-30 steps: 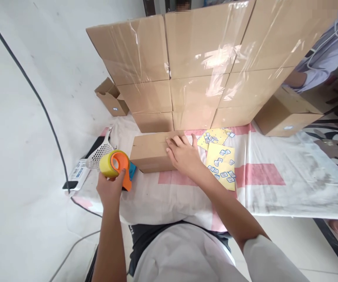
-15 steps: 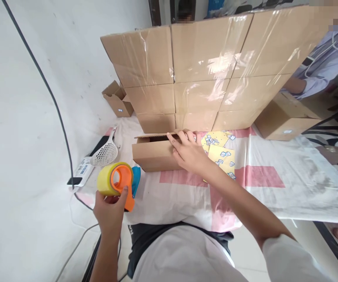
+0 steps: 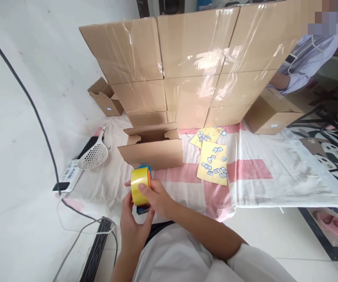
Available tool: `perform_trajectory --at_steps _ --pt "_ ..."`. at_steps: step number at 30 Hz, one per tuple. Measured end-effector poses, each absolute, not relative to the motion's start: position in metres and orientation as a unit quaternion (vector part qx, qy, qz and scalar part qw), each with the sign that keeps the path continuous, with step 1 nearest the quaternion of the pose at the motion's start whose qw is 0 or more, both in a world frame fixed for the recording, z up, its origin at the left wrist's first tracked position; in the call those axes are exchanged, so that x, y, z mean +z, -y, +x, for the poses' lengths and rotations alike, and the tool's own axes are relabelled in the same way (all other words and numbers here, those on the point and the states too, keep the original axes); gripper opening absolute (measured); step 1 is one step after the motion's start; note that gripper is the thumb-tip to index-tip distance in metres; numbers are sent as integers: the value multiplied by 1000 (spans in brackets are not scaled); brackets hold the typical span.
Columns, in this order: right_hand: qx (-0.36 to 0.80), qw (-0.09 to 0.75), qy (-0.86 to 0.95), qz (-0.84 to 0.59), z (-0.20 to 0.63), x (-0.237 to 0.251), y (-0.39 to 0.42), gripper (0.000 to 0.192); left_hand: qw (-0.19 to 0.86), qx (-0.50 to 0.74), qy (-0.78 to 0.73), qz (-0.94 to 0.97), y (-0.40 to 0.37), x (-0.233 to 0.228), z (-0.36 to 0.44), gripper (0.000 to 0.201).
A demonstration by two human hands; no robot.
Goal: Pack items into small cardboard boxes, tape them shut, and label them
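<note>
A tape dispenser (image 3: 140, 186) with a wide yellow roll is held between both hands near the table's front edge. My left hand (image 3: 134, 219) grips it from below, fingers curled around it. My right hand (image 3: 157, 197) closes on its right side, with the thumb lying on the yellow roll. Orange and blue parts of the dispenser show at its edges; the rest is covered by the roll and fingers. Just beyond stands a small cardboard box (image 3: 154, 153) with its long top flaps raised, untouched by either hand.
A stack of taped cardboard boxes (image 3: 192, 58) rises behind. Yellow sheets with small stickers (image 3: 213, 162) lie to the right. A white perforated scoop (image 3: 94, 156) rests by a power strip (image 3: 71, 172) at left. A co-worker's sleeve (image 3: 301, 74) shows behind another carton (image 3: 271, 111).
My right hand has left the cardboard box and come to the tape dispenser. My left hand has brought the dispenser rightward and nearer to me. The box's flaps now stand farther apart.
</note>
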State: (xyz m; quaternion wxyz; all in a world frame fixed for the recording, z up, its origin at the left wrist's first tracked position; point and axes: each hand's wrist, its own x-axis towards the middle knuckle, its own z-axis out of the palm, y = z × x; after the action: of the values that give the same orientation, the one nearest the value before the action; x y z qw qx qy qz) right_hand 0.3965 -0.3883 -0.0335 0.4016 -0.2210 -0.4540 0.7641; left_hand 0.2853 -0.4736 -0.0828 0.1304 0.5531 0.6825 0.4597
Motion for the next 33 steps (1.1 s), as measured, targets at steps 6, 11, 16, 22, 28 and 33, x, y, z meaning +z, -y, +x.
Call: perform_trajectory --at_steps 6,11,16,22,28,33 --pt "773 442 381 -248 411 -55 384 59 258 424 -667 555 466 -98 292 26" --pt "722 490 375 -315 416 -70 379 54 270 428 -676 536 461 -99 308 32" --pt "699 503 391 -324 421 -70 377 54 320 426 -669 518 460 -74 316 32" --pt "687 478 417 -354 424 -64 374 52 519 362 -642 432 463 -42 314 38" --pt "699 470 375 -387 422 -58 367 43 609 398 -604 325 465 -50 325 46" --pt "717 470 319 -403 421 -63 364 38 600 411 -607 321 475 -60 329 46"
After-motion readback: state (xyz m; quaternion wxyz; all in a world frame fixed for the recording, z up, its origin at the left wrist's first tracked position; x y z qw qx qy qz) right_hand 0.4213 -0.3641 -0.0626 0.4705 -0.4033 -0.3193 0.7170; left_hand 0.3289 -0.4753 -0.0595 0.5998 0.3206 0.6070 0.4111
